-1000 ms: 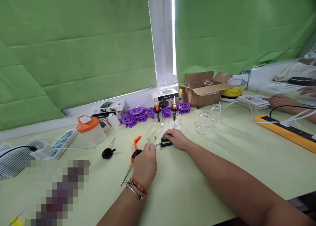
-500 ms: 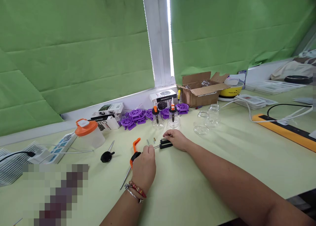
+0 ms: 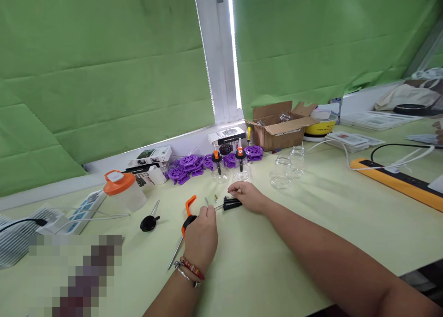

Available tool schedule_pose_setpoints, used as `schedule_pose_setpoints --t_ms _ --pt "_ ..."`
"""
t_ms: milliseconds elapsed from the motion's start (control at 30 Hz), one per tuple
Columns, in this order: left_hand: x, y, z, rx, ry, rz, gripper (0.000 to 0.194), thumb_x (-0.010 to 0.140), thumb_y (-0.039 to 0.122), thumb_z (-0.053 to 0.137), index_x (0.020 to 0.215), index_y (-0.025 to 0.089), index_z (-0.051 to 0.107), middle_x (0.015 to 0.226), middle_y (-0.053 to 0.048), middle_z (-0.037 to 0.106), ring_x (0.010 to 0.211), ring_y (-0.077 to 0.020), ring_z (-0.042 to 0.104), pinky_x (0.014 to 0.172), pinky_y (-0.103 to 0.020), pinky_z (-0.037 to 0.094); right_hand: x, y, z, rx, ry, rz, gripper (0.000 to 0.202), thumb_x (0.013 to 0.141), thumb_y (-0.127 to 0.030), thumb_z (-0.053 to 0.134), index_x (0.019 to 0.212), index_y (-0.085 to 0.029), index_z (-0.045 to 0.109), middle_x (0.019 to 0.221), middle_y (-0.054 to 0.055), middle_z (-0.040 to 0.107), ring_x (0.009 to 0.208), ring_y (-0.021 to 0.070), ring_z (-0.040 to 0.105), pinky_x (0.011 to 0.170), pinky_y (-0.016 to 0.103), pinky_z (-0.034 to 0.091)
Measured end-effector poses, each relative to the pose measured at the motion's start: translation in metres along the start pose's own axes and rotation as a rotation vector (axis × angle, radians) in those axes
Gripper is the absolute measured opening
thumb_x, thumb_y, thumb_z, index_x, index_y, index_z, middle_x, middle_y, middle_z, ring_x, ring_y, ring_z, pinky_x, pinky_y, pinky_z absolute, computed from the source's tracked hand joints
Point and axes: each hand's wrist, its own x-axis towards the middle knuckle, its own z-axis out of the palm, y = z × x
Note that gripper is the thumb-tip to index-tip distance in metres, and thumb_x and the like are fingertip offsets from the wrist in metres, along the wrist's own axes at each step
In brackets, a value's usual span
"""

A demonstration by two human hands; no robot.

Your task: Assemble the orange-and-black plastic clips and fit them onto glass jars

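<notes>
My left hand (image 3: 202, 229), a bracelet at its wrist, has its fingertips pinched at the left end of a thin metal spring (image 3: 218, 208). The spring's other end meets a short black tube (image 3: 231, 206). My right hand (image 3: 249, 197) grips the right end of the black tubes, which lie side by side; a second spring (image 3: 229, 197) shows at the upper one. Beside my left hand lies an orange crank handle (image 3: 189, 205) with a black part and a metal rod (image 3: 176, 252), partly hidden by the hand. Small brass-coloured bits (image 3: 216, 197) lie just beyond.
Glass jars with black-and-orange tops (image 3: 241, 174) stand behind my hands, near purple plastic parts (image 3: 189, 161). Clear jars (image 3: 282, 181) and a cardboard box (image 3: 278, 137) are right. Leftward lie a black lid with a rod (image 3: 148, 223), an orange-lidded container (image 3: 121, 185) and a power strip (image 3: 85, 211).
The view has shifted slightly. Both hands keep nearly the same positions at the spring and black tubes. At the far right edge, part of another person's hand now shows.
</notes>
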Motion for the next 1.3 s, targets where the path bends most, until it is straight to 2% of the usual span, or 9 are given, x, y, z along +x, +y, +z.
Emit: schedule_pose_setpoints --t_ms 100,200,300,467,633,767,1000,1133,1300 --pt "-0.001 -0.001 -0.002 -0.017 0.009 -0.001 0.022 0.089 0.010 0.034 0.092 0.017 0.055 0.083 -0.004 0.059 0.057 -0.0137 0.056 0.039 -0.024 0.028 -0.009 -0.018 -0.004 0.043 -0.073 -0.158 0.019 0.075 -0.023 0.062 0.093 -0.022 0.071 0.106 0.005 0.066 0.100 0.0193 0.058 0.091 0.033 0.043" --pt "-0.001 0.000 -0.002 -0.044 0.026 0.013 0.022 0.091 0.013 0.033 0.093 0.018 0.055 0.083 -0.004 0.060 0.060 -0.0134 0.058 0.041 -0.023 0.029 -0.017 -0.034 -0.002 0.023 -0.194 -0.272 0.022 0.073 -0.023 0.067 0.094 -0.025 0.072 0.095 0.004 0.070 0.096 0.0199 0.060 0.090 0.033 0.044" --pt "-0.001 0.002 -0.001 -0.051 0.052 0.019 0.024 0.093 0.017 0.032 0.095 0.018 0.056 0.084 -0.004 0.061 0.060 -0.0131 0.058 0.042 -0.023 0.030 -0.020 -0.040 0.004 -0.056 -0.206 -0.324 0.018 0.077 -0.022 0.063 0.092 -0.025 0.073 0.085 0.003 0.071 0.088 0.0191 0.061 0.085 0.031 0.045" --pt "0.003 -0.012 -0.008 -0.049 0.118 -0.094 0.033 0.095 0.027 0.030 0.116 0.018 0.053 0.097 -0.008 0.063 0.064 -0.0156 0.059 0.044 -0.025 0.032 -0.007 -0.022 -0.004 -0.249 0.006 -0.130 0.019 0.081 -0.022 0.055 0.089 -0.021 0.073 0.087 0.005 0.069 0.083 0.0179 0.060 0.077 0.027 0.043" --pt "0.007 -0.061 -0.021 -0.110 -0.084 -0.390 0.038 0.094 0.032 0.026 0.078 0.019 0.058 0.079 -0.005 0.064 0.065 -0.0192 0.059 0.045 -0.025 0.028 0.003 -0.001 -0.021 -0.456 0.049 0.083 0.026 0.080 -0.021 0.054 0.056 -0.020 0.065 0.067 0.004 0.064 0.067 0.0165 0.055 0.062 0.026 0.035" --pt "0.008 -0.091 -0.022 -0.221 -0.207 -0.416 0.042 0.091 0.041 0.027 0.067 0.021 0.055 0.069 -0.005 0.065 0.067 -0.0211 0.059 0.049 -0.026 0.030 0.003 0.003 -0.022 -0.488 0.000 0.094 0.033 0.078 -0.021 0.055 0.045 -0.018 0.055 0.061 0.003 0.059 0.061 0.0151 0.051 0.058 0.026 0.029" --pt "0.006 -0.086 -0.023 -0.452 -0.380 -0.298 0.045 0.075 0.063 0.047 0.083 0.022 0.062 0.075 -0.004 0.067 0.067 -0.0213 0.060 0.051 -0.025 0.033 0.001 0.004 -0.019 -0.488 -0.033 0.089 0.031 0.081 -0.033 0.060 0.053 -0.018 0.061 0.069 0.004 0.061 0.074 0.0168 0.054 0.067 0.025 0.032" --pt "0.006 -0.085 -0.019 -0.483 -0.440 -0.273 0.033 0.071 0.052 0.055 0.078 0.021 0.062 0.073 -0.003 0.066 0.065 -0.0208 0.059 0.049 -0.026 0.031 0.000 0.004 -0.019 -0.481 -0.039 0.098 0.026 0.081 -0.032 0.060 0.060 -0.018 0.064 0.074 0.004 0.062 0.074 0.0158 0.054 0.068 0.023 0.033" --pt "0.006 -0.084 -0.015 -0.591 -0.398 -0.263 0.023 0.071 0.043 0.057 0.073 0.021 0.060 0.067 -0.001 0.061 0.060 -0.0183 0.054 0.050 -0.026 0.031 -0.002 -0.003 -0.020 -0.454 -0.009 0.105 0.021 0.083 -0.028 0.055 0.071 -0.017 0.068 0.083 0.006 0.063 0.076 0.0157 0.054 0.068 0.024 0.036"
